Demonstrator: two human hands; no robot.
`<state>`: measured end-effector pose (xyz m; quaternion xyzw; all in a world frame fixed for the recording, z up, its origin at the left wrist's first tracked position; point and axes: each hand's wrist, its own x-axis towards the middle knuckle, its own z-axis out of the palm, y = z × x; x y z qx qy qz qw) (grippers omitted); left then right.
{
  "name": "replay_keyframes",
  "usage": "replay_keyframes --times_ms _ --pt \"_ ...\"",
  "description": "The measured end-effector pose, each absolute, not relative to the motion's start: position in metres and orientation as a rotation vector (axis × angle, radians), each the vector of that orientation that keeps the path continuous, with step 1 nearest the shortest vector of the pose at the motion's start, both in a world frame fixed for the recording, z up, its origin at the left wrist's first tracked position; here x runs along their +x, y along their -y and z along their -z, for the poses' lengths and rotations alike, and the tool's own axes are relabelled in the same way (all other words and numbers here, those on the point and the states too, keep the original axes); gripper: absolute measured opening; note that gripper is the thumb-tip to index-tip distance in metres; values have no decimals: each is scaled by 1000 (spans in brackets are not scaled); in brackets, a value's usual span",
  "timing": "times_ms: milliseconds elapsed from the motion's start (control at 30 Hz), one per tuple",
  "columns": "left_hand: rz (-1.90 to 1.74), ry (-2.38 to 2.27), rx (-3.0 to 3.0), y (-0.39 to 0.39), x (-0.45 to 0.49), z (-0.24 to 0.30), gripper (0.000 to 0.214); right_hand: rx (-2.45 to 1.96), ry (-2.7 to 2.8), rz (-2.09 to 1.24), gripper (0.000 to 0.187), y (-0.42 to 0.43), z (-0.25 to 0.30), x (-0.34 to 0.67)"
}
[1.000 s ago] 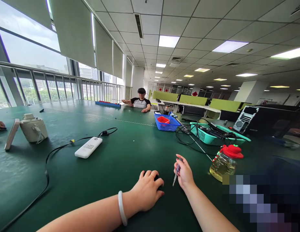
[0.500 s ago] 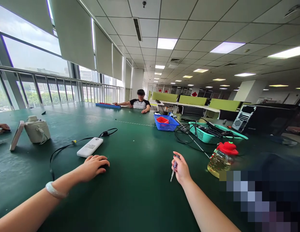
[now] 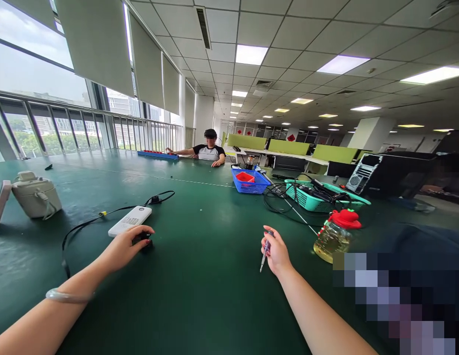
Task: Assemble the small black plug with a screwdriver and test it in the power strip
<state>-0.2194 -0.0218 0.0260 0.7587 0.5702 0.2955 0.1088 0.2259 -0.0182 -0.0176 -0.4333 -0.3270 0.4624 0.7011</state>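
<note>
My left hand reaches out over the green table, its fingers resting on a small black object just in front of a white power strip. A black cable runs from the strip. My right hand is closed around a thin screwdriver with its tip pointing down towards me. A jade bangle sits on my left wrist.
A glass jar with a red lid stands right of my right hand. Behind it are a teal basket of cables and a blue basket. A cream kettle stands at the left. A person sits at the far end.
My left hand has slid the small black object from in front of me out to the left, up to the white power strip. My right hand keeps holding the screwdriver.
</note>
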Motion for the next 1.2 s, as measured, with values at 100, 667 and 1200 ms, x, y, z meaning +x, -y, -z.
replay_keyframes --times_ms 100,667,1200 --pt "-931 -1654 2193 20 -223 -24 42 -968 731 -1039 41 18 18 227" --pt "-990 -1823 2029 23 -229 -29 44 -982 755 -1052 43 23 15 226" --pt "-901 -1890 1997 21 -236 -30 55 -982 762 -1053 39 24 11 225"
